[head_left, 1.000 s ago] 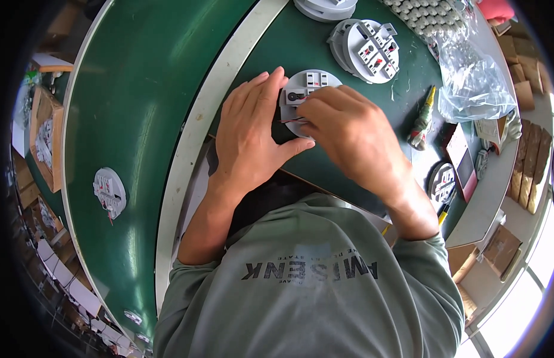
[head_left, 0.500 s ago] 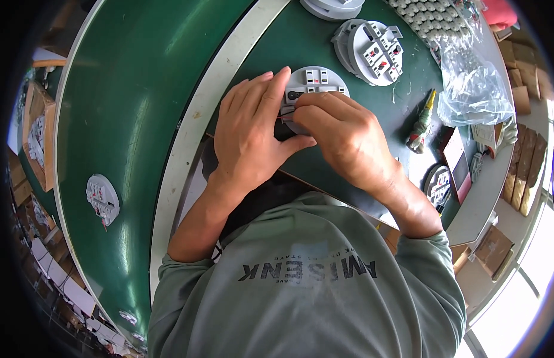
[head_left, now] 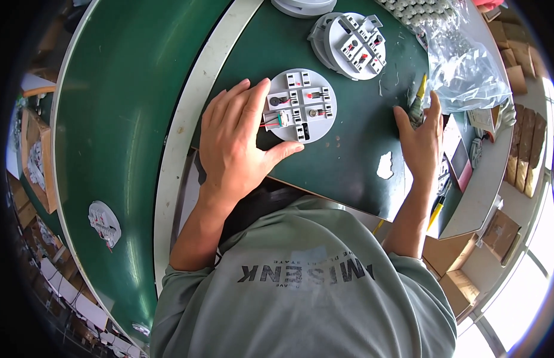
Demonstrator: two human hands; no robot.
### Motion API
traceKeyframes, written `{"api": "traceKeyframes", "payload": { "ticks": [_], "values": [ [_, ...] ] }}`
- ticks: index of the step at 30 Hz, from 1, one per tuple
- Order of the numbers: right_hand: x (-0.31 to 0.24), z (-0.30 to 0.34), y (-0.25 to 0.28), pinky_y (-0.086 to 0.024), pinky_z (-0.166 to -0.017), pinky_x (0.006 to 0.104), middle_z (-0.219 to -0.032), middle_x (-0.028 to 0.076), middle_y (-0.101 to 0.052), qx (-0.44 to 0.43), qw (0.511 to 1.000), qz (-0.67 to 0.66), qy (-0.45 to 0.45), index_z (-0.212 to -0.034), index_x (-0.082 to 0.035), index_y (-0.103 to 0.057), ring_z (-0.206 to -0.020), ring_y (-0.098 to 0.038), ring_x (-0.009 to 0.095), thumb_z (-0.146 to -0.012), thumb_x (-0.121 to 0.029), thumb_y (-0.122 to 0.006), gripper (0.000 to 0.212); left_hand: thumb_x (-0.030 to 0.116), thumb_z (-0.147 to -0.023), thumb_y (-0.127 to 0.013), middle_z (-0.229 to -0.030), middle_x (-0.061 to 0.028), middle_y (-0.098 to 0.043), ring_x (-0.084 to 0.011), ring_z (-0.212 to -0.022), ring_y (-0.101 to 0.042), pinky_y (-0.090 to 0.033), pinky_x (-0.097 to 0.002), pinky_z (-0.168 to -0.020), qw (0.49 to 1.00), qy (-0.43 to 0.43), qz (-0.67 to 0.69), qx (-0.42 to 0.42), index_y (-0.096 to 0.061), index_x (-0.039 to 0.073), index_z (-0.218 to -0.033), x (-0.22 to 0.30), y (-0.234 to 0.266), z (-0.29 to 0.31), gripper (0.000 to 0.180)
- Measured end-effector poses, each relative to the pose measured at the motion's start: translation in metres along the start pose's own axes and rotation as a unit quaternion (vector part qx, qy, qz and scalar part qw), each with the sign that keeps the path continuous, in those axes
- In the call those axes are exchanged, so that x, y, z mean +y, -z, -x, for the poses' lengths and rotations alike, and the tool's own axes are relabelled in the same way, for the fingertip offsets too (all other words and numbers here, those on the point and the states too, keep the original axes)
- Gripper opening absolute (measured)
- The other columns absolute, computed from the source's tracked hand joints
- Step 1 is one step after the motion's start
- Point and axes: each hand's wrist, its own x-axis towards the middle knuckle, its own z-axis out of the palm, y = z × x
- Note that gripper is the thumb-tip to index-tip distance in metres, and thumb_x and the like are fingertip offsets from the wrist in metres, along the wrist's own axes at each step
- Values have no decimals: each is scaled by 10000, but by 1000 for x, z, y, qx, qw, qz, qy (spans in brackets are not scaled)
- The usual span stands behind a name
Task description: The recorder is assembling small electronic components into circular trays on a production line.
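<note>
A round grey plastic base (head_left: 319, 123) lies on the green tabletop. Raised slots on it hold small parts, among them a black round piece, a red-tipped piece and a small green board with red wires. My left hand (head_left: 238, 134) rests at the base's left edge, fingers stretched and thumb apart, touching the rim. On the right, my right hand (head_left: 421, 140) has its thumb and fingers spread around a tool with a yellow pointed tip and a green wrapped body (head_left: 416, 110). The lower end of that tool is hidden by the hand.
Stacked grey bases (head_left: 354, 48) stand beyond the work, beside clear plastic bags (head_left: 468, 77). A yellow-and-black hand tool (head_left: 437, 209) lies at the right table edge. On the left, a green conveyor belt (head_left: 131, 149) carries another grey base (head_left: 104, 224) behind a pale rail (head_left: 175, 119).
My right hand has left the base and moved right to the yellow-tipped tool, its fingers spreading. The base is now uncovered. My left hand stays beside it.
</note>
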Motion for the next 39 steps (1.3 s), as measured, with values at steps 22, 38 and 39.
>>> {"api": "traceKeyframes", "payload": {
  "ticks": [22, 38, 39],
  "values": [
    [-159, 51, -20, -583, -977, 386, -1298, 278, -643, -56, 796, -507, 326, -1231, -32, -427, -1132, -698, 301, -946, 157, -679, 424, 473, -712, -909, -1303, -106, -691, -325, -1309, -631, -465, -480, -1139, 999, -25, -29, 22, -617, 36, -1431, -13, -7, 2, 891],
    [-135, 21, -24, -585, -921, 375, -1259, 245, -641, -95, 794, -557, 223, -1285, -73, -385, -1081, -702, 275, -1026, 90, -634, 394, 352, -637, -988, -1324, -108, -703, -314, -1302, -638, -475, -466, -1137, 999, 22, 26, -1, -660, 27, -1393, -17, -7, -3, 886],
    [-135, 31, -30, -583, -916, 370, -1257, 244, -642, -69, 806, -536, 240, -1282, -70, -387, -1075, -702, 269, -1022, 98, -632, 395, 345, -631, -992, -1325, -105, -704, -314, -1302, -639, -475, -465, -1136, 999, 23, 28, -3, -660, 29, -1394, -15, -6, -4, 890]
  ]
}}
